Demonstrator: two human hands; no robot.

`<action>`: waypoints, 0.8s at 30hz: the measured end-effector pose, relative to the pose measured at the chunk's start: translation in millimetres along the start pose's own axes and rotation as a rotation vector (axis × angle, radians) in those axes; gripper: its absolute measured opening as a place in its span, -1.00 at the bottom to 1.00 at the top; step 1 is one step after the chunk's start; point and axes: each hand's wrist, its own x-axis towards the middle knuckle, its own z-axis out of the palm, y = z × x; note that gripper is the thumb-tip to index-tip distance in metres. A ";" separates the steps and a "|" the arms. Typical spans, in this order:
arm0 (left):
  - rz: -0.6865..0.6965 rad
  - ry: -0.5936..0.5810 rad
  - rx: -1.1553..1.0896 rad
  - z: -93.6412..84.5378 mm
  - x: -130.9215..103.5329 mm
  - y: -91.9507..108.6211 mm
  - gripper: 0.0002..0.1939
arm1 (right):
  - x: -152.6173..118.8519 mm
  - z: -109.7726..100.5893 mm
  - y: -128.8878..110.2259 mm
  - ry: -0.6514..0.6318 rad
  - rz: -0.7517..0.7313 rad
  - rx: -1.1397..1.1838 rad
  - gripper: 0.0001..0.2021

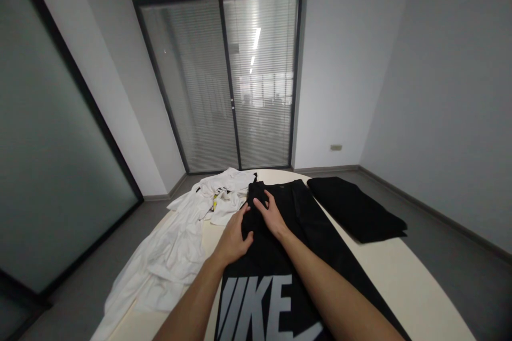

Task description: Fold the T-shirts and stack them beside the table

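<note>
A pair of black trousers (280, 245) with large grey NIKE lettering lies lengthwise on the table, waistband at the far end. On its left edge, below the waistband, rests my left hand (234, 237), thumb and fingers apart. My right hand (274, 217) touches the upper part of the trousers just right of it, thumb and forefinger spread on the fabric. Both hands are open; some fingertips are hard to make out against the black cloth.
White garments (176, 250) lie crumpled along the left side of the pale table (424, 287). A folded black garment (356, 208) sits at the far right. Beyond the table stand glass doors with blinds (260, 96) and a wall socket (336, 147).
</note>
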 end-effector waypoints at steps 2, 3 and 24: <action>-0.031 0.034 0.049 -0.3 -0.4 -2.0 -0.24 | 2.1 1.4 3.3 0.025 -0.037 0.009 -0.18; -0.052 0.052 0.068 -0.2 -0.3 -3.0 -0.28 | 3.4 1.4 5.1 0.043 -0.057 -0.006 -0.22; -0.265 0.146 0.147 -1.0 4.3 -21.6 -0.63 | 53.9 -13.7 -24.6 0.171 0.130 -0.636 -0.33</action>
